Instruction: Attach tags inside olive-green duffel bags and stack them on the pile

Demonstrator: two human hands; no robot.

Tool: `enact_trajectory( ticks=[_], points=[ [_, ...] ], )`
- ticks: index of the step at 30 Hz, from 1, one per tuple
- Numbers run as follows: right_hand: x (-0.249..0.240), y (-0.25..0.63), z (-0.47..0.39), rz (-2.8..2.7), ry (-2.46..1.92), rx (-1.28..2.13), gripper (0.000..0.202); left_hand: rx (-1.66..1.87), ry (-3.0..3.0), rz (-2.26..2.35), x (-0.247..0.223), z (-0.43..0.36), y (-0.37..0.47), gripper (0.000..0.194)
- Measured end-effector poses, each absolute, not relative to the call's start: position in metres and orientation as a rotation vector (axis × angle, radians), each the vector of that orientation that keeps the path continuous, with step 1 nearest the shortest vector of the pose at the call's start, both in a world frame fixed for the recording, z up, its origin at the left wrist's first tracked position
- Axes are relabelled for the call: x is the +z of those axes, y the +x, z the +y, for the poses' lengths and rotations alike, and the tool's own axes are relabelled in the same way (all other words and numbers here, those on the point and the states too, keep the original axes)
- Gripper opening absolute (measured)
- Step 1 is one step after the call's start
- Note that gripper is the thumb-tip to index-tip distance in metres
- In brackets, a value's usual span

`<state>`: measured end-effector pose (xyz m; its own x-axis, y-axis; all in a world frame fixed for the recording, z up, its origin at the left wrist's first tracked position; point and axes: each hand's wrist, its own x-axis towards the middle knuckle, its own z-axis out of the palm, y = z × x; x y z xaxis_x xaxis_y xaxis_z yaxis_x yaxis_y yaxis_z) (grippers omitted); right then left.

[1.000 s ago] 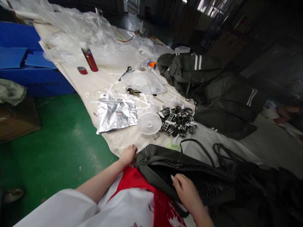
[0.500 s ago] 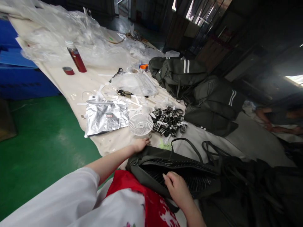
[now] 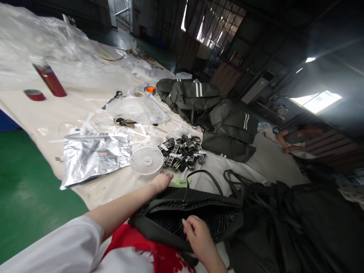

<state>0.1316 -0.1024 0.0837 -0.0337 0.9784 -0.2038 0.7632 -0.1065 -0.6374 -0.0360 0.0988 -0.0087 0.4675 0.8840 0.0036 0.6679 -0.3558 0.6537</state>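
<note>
A dark green bag (image 3: 159,231) lies in front of me, its long opening gaping over a black lining with white stripes. At the bag's far left corner, my left hand (image 3: 162,182) is closed over the edge, fingertips partly hidden. My right hand (image 3: 197,233) is at the near side of the opening, fingers curled and thumb pressed against them; what they pinch, if anything, cannot be made out. Beyond my left hand stand a white round fan (image 3: 147,160) and a heap of black-and-white printed straps (image 3: 182,151). A black handle loop (image 3: 209,174) rises from the bag's far side.
A silver foil pouch (image 3: 95,155) lies left of the fan. Farther off are a red bottle (image 3: 51,79), its cup-like lid (image 3: 34,94) and clear plastic sheeting (image 3: 57,45). Several filled green bags (image 3: 196,94) sit behind the straps. A person (image 3: 292,138) is at the far right.
The view has swung to the right, so the table things appear farther left and more of the person shows. Both hands keep nearly the same places on the bag.
</note>
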Motion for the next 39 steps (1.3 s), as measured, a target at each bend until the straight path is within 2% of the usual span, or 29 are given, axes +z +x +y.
enact_trajectory(
  ticks=[5, 9, 13, 16, 19, 23, 32, 34, 37, 39],
  points=[
    [0.085, 0.136, -0.098, -1.622, -1.877, 0.988, 0.049, 0.47, 2.251, 1.231, 0.025, 0.067, -0.05, 0.018],
    [0.088, 0.139, -0.094, -1.381, -1.84, 1.05, 0.052, 0.896, 2.313, 1.05, 0.067, 0.025, -0.069, 0.02],
    [0.105, 0.133, -0.091, -1.133, -1.609, 1.239, 0.055, 1.184, 2.467, 0.575, 0.109, -0.013, -0.078, 0.013],
    [0.12, 0.125, -0.089, -0.944, -1.391, 1.457, 0.052, 1.124, 2.468, 0.188, 0.125, -0.033, -0.072, 0.017],
    [0.131, 0.12, -0.086, -0.878, -1.313, 1.549, 0.041, 0.993, 2.418, 0.028, 0.126, -0.045, -0.059, 0.019],
    [0.137, 0.122, -0.084, -0.844, -1.34, 1.412, 0.032, 0.896, 2.368, 0.018, 0.118, -0.051, -0.048, 0.019],
    [0.134, 0.146, -0.076, -0.873, -1.411, 1.235, 0.042, 0.814, 2.382, 0.085, 0.113, -0.051, -0.043, 0.01],
    [0.138, 0.16, -0.076, -0.978, -1.502, 1.011, 0.04, 0.825, 2.461, 0.231, 0.11, -0.049, -0.042, 0.023],
    [0.147, 0.188, -0.081, -1.193, -1.669, 0.585, 0.037, 0.769, 2.6, 0.577, 0.094, -0.036, -0.034, 0.055],
    [0.15, 0.205, -0.084, -1.363, -1.739, 0.426, 0.036, 0.626, 2.643, 0.744, 0.078, -0.017, -0.025, 0.064]
  ],
)
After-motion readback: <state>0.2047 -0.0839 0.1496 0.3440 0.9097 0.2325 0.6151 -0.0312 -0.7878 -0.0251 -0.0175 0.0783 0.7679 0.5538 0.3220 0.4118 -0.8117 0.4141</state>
